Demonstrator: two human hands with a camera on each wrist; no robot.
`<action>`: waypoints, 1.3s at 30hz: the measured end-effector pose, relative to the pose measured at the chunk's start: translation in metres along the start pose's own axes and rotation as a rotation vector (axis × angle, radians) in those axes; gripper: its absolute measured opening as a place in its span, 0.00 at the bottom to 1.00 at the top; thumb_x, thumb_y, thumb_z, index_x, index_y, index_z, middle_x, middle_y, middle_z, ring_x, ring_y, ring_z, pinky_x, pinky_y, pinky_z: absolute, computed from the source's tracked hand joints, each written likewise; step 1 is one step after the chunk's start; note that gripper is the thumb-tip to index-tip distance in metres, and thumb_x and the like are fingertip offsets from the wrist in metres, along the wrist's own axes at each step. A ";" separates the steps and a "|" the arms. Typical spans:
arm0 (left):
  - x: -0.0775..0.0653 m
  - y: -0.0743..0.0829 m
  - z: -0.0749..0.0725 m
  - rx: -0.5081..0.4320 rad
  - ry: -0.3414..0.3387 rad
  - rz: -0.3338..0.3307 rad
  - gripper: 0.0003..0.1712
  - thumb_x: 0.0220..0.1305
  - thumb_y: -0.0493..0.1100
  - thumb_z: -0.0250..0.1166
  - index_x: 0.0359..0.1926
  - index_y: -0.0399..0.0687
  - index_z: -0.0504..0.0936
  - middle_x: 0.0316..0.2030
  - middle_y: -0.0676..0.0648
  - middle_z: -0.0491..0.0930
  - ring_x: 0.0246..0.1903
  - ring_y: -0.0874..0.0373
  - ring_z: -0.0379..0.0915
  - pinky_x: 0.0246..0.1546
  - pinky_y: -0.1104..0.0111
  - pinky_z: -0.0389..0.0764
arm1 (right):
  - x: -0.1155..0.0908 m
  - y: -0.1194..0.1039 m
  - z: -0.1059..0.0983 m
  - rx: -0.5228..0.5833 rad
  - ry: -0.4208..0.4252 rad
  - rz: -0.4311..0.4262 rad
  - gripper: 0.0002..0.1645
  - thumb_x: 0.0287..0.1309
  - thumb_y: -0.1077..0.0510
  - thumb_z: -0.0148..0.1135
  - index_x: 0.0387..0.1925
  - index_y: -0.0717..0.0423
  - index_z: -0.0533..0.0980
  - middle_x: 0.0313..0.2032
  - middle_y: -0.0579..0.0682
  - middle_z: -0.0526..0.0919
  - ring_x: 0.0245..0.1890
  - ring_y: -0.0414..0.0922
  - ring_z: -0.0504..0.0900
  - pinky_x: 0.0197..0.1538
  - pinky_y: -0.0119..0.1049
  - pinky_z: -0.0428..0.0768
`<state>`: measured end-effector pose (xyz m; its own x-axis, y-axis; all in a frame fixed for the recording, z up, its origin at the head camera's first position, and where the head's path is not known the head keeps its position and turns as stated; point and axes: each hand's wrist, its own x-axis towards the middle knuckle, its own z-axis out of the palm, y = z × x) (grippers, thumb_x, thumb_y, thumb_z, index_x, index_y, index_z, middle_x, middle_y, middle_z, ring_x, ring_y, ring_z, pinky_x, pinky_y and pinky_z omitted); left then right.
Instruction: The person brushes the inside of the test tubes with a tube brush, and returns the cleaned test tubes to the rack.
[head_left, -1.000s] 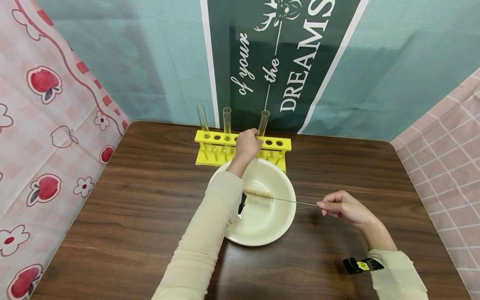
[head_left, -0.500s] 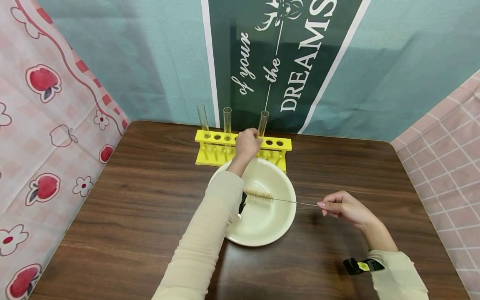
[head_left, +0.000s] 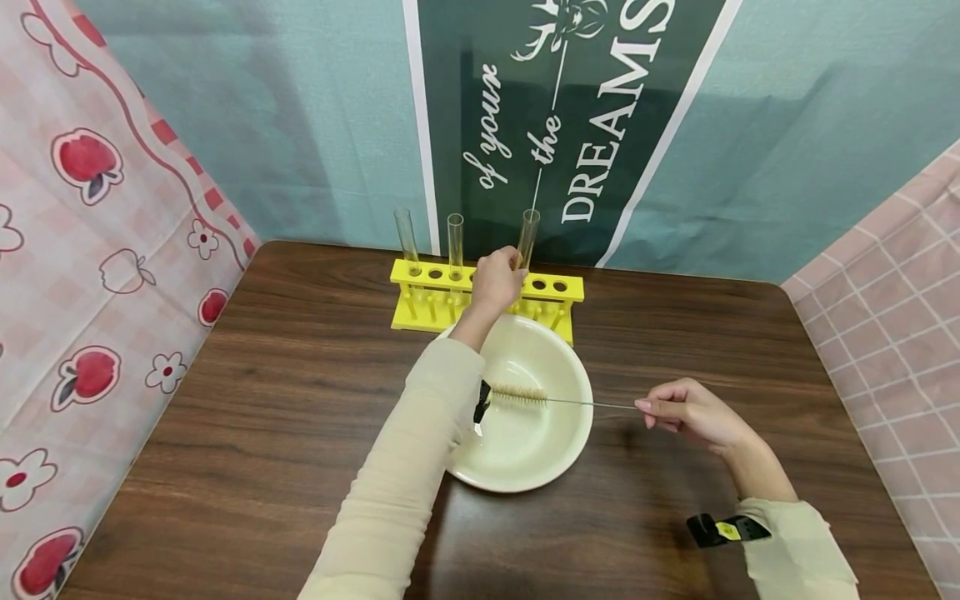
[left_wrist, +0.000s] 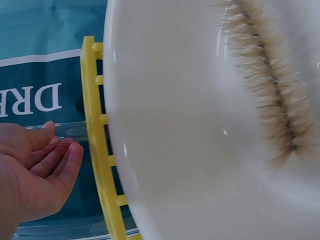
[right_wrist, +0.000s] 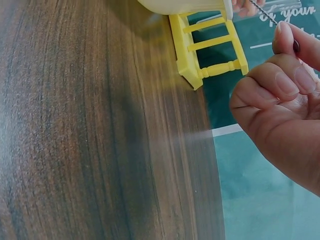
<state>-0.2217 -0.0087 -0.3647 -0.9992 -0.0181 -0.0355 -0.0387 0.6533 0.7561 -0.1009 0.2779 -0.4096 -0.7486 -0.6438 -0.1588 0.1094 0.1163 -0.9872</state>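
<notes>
My left hand (head_left: 497, 279) pinches a clear glass test tube (head_left: 528, 232) at the yellow test tube rack (head_left: 550, 293). In the left wrist view, thumb and fingers of the left hand (left_wrist: 40, 170) close on the tube (left_wrist: 75, 131) beside the rack's edge. Off to the right, my right hand (head_left: 693, 412) pinches the thin wire handle of a test tube brush (head_left: 521, 394). Its tan bristles (left_wrist: 275, 85) hang over the cream basin (head_left: 525, 450). The brush's tip is hidden behind the left forearm in the head view. The right hand (right_wrist: 285, 95) has its lower fingers curled in.
Two other test tubes stand upright in the rack's left part, one (head_left: 406, 237) at its end and another (head_left: 455, 246) further in. The basin sits in front of the rack on a brown wooden table (head_left: 300, 400). A teal cloth (head_left: 315, 125) hangs behind.
My left hand has risen slightly, and the held test tube's rim is a little higher. My right hand and the brush have barely shifted.
</notes>
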 end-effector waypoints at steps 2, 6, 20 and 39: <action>0.000 0.002 -0.003 -0.011 -0.001 0.010 0.07 0.62 0.42 0.59 0.39 0.44 0.76 0.35 0.47 0.76 0.34 0.55 0.71 0.30 0.69 0.72 | 0.001 -0.001 0.000 0.006 0.002 -0.003 0.15 0.62 0.70 0.45 0.21 0.66 0.73 0.15 0.56 0.55 0.14 0.50 0.48 0.18 0.42 0.49; -0.002 0.006 -0.010 -0.023 0.014 0.042 0.09 0.63 0.43 0.58 0.42 0.43 0.75 0.36 0.46 0.76 0.35 0.54 0.71 0.32 0.68 0.72 | 0.002 -0.004 0.001 -0.011 0.021 0.001 0.15 0.62 0.69 0.46 0.21 0.68 0.72 0.15 0.56 0.56 0.15 0.51 0.48 0.18 0.43 0.50; -0.013 0.023 -0.042 -0.091 0.044 0.179 0.10 0.61 0.40 0.60 0.43 0.43 0.75 0.36 0.46 0.74 0.36 0.55 0.68 0.37 0.69 0.71 | 0.010 -0.013 0.003 -0.047 0.079 0.030 0.16 0.62 0.68 0.49 0.21 0.57 0.77 0.17 0.47 0.69 0.16 0.51 0.51 0.20 0.43 0.51; -0.074 -0.014 -0.132 0.119 -0.141 0.359 0.10 0.62 0.37 0.59 0.44 0.39 0.75 0.36 0.42 0.73 0.39 0.51 0.69 0.43 0.62 0.72 | 0.006 -0.011 0.001 -0.032 0.101 0.051 0.14 0.61 0.68 0.50 0.22 0.61 0.77 0.17 0.45 0.68 0.16 0.50 0.51 0.23 0.45 0.51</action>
<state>-0.1487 -0.1166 -0.2865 -0.9376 0.3260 0.1211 0.3220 0.6823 0.6563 -0.1064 0.2719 -0.3994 -0.8051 -0.5566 -0.2049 0.1297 0.1719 -0.9765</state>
